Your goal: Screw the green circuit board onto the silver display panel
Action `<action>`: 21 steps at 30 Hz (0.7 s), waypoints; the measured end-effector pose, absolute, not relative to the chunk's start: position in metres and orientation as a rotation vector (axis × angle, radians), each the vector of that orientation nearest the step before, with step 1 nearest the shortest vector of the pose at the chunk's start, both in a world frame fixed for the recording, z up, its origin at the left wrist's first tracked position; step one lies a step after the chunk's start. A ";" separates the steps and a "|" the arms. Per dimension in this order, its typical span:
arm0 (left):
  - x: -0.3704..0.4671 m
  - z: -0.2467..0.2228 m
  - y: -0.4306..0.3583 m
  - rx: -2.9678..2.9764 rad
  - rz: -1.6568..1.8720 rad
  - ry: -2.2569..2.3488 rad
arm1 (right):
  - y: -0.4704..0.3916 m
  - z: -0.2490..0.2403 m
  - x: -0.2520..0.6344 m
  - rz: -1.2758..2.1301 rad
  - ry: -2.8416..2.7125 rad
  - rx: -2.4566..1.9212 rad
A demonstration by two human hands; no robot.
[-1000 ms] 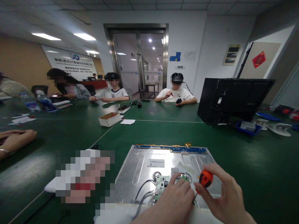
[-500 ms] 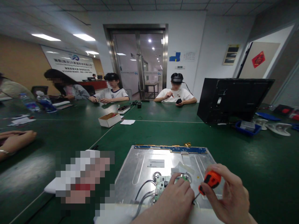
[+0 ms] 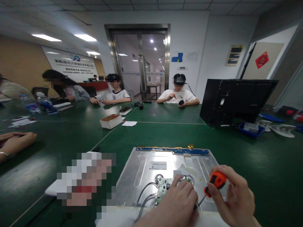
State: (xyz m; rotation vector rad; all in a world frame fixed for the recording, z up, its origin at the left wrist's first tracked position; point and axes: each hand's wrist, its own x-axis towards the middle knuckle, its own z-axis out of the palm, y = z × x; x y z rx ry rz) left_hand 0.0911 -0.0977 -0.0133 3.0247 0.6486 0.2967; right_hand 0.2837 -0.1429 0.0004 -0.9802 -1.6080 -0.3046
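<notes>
A screwdriver [image 3: 218, 180] with a stubby orange-and-black handle is gripped in my right hand [image 3: 236, 195], thumb and fingers closed round the handle. Its thin shaft slants down to the left, and the tip ends beside my left fingers, next to a small dark part. My left hand [image 3: 180, 197] is curled over a green circuit board [image 3: 163, 187], covering its right side and gripping it. Under the board lies a silvery metal panel [image 3: 132, 176], with a blue circuit strip [image 3: 161, 150] along its far edge. Dark cables [image 3: 143, 200] run from the board's left side.
To the left lies a blurred-out white and pink item [image 3: 82, 176]. Farther off stand a small white box [image 3: 110, 121], a black monitor [image 3: 234, 101] and a blue tray [image 3: 251, 130]. Several people sit round the green table [image 3: 165, 134]; another person's hands [image 3: 17, 143] are at far left.
My right hand and the screwdriver handle have shifted slightly right, and the handle tilts a bit differently. My left hand stays nearly where it was on the board.
</notes>
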 end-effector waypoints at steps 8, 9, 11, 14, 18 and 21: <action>0.088 -0.012 -0.098 2.933 0.386 0.648 | -0.144 0.000 0.284 -0.276 -1.595 -1.008; 0.088 -0.012 -0.098 2.922 0.397 0.652 | -0.145 0.000 0.284 -0.276 -1.593 -1.013; 0.086 -0.009 -0.098 2.887 0.437 0.651 | -0.145 0.000 0.285 -0.270 -1.586 -1.025; 0.082 0.005 -0.098 2.812 0.513 0.622 | -0.145 0.005 0.285 -0.218 -1.589 -1.029; 0.069 0.041 -0.094 2.709 0.585 0.677 | -0.138 0.023 0.286 -0.176 -1.572 -1.035; 0.049 0.064 -0.088 2.683 0.713 0.809 | -0.133 0.038 0.290 -0.184 -1.509 -1.185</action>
